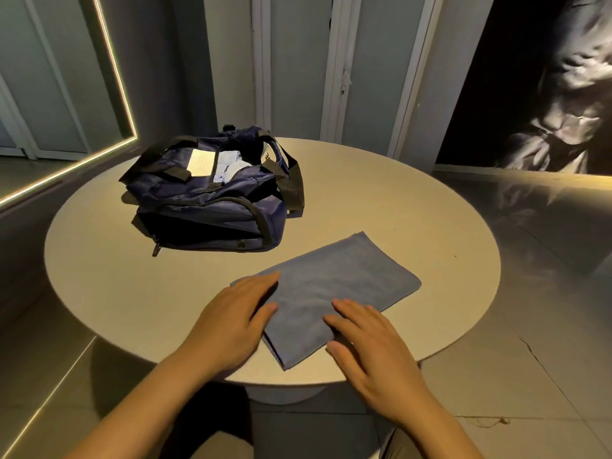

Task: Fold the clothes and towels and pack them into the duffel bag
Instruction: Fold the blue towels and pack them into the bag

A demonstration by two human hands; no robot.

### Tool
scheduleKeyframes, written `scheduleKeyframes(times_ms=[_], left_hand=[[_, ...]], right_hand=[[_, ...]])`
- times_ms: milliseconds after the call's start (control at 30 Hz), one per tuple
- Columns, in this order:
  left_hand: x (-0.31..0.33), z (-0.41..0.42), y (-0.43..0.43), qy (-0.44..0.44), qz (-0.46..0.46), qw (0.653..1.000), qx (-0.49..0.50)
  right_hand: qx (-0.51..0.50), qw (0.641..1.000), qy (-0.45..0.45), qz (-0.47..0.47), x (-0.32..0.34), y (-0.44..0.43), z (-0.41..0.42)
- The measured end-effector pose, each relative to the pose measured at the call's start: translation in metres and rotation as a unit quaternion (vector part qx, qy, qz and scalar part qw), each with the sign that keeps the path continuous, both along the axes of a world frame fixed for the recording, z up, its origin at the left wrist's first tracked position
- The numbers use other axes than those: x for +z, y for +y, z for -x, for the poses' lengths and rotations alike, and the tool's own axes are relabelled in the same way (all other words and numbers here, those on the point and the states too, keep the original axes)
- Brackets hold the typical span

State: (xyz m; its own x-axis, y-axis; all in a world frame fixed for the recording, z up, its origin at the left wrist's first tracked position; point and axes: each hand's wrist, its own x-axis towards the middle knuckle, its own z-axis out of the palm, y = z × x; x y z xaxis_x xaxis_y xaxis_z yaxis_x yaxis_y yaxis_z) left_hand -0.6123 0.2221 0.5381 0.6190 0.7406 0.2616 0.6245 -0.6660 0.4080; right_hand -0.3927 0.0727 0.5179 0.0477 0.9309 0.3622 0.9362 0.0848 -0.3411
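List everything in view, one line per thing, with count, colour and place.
Round table: one, pale beige, centre of view.
Duffel bag: one, navy with black straps, far left of the table, top open.
Folded items in the bag: white and pale blue, count unclear, showing through the opening.
Folded towel: one, grey-blue, near edge of the table, right of the bag.
Hands: two, bare; left hand flat on the towel's left edge, right hand flat on its near right part.
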Motion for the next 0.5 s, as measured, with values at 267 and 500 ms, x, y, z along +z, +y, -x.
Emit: scheduleKeyframes(times_ms=[267,500], left_hand=[[-0.006,0.033,-0.009,0.007,-0.055,0.998,-0.006],[-0.006,0.045,-0.015,-0.020,-0.052,0.998,-0.002]], right_hand=[[0.068,0.997,-0.007,-0.022,0.010,-0.008,0.033],[0.107,0.986,-0.071,-0.108,-0.003,-0.011,0.043]])
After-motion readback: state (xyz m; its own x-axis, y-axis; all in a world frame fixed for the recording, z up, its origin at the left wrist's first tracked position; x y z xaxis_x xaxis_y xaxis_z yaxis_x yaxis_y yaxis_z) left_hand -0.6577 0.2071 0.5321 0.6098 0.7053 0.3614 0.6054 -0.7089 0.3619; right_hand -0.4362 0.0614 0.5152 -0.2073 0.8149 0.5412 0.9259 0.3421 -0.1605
